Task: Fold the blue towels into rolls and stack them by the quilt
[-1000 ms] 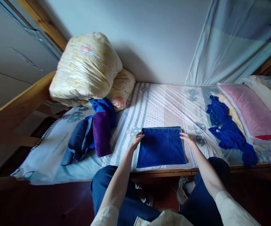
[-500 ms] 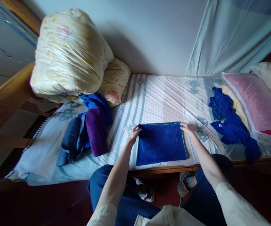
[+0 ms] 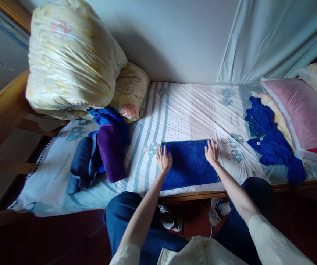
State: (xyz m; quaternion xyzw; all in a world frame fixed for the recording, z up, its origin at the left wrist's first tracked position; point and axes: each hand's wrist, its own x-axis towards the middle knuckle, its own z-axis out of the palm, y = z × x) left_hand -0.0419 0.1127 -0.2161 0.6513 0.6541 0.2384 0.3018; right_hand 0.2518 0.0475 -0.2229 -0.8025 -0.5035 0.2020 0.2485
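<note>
A blue towel point(image 3: 187, 165), folded into a flat rectangle with a thin green edging, lies on the bed in front of me. My left hand point(image 3: 164, 160) rests over its left edge with the fingers spread. On the opposite side, my right hand point(image 3: 211, 151) lies on the towel's far right corner, its fingers apart and stretched out. Neither hand grips the cloth.
Left on the patterned sheet point(image 3: 136, 162) are a purple rolled towel point(image 3: 111, 152) and a dark blue roll point(image 3: 81, 158). Behind them sits a bulky yellowish quilt point(image 3: 72, 59). Crumpled blue cloths point(image 3: 271, 147) lie beside a pink pillow point(image 3: 299, 114) at right.
Both hands have let go of the towel's far corners and now lie opened out on it. The left hand has shifted right and slightly nearer; the view has moved a little.
</note>
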